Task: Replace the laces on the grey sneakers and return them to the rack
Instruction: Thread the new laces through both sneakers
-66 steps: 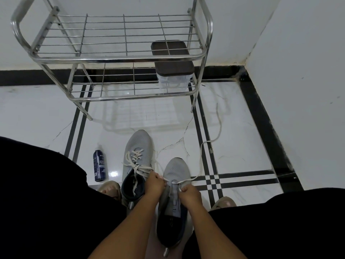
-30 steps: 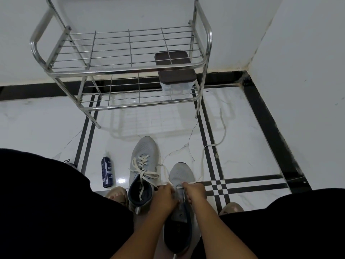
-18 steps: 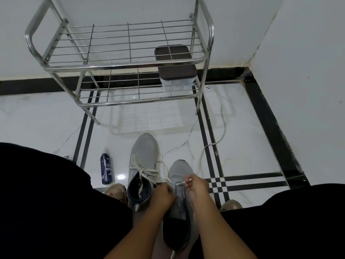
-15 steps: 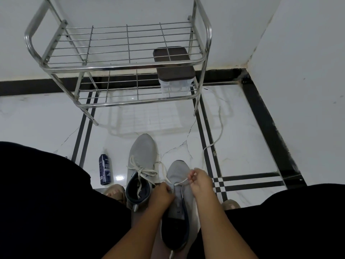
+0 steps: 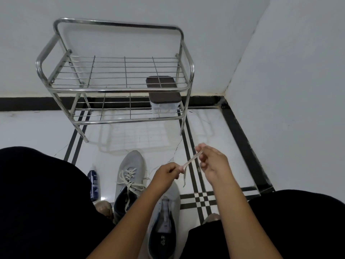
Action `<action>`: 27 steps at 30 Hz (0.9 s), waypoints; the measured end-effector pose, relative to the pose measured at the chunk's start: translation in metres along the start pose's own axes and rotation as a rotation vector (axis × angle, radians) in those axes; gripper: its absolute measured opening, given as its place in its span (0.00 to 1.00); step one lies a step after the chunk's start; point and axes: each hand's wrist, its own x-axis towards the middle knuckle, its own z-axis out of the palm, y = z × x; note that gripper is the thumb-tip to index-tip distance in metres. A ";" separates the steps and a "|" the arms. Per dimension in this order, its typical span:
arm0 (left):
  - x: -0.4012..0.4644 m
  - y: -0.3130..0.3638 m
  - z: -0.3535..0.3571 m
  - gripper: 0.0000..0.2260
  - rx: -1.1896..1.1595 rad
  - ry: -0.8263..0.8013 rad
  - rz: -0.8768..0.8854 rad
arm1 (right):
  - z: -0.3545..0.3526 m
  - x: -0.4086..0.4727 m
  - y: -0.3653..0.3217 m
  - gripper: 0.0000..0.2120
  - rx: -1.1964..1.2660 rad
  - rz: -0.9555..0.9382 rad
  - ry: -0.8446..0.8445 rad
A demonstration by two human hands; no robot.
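Laces are the matter in hand: a pale lace (image 5: 190,161) is stretched between the two hands, raised above the floor in front of the rack (image 5: 115,88). The left hand (image 5: 168,171) is closed around the lace's lower end, thumb and fingers pinched together, with a short tail hanging down from the grip. The right hand (image 5: 212,165) is partly closed, its fingertips (image 5: 200,148) pinching the lace's upper end while the other fingers are curled loosely.

Two grey sneakers are set on the white tiled floor (image 5: 224,139) on the near side of the rack, toes pointed toward it. The left sneaker (image 5: 130,176) is laced, its lace ends lying loose over the dark opening. The right sneaker (image 5: 164,219) is nearer the person than the left one and just beside it; no lace is seen across its tongue, and its toe is hidden under the left forearm.

A dark blue bottle (image 5: 94,186) is lying on the floor to the left of the laced sneaker. On the rack's lower shelf, at its right end, a clear container with a dark lid (image 5: 164,92) is standing. The rack's upper shelf holds nothing that can be made out. Dark-clothed knees are seen at both lower edges.
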 end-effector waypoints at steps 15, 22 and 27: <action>-0.005 -0.014 -0.046 0.13 0.365 0.352 -0.019 | -0.001 -0.011 -0.007 0.04 -0.310 -0.104 -0.148; -0.011 0.024 -0.026 0.10 -0.106 -0.112 0.057 | 0.014 -0.005 0.014 0.08 -0.446 -0.160 -0.182; 0.001 0.006 -0.042 0.11 0.322 -0.029 0.043 | 0.002 0.005 0.003 0.07 -0.185 -0.127 -0.095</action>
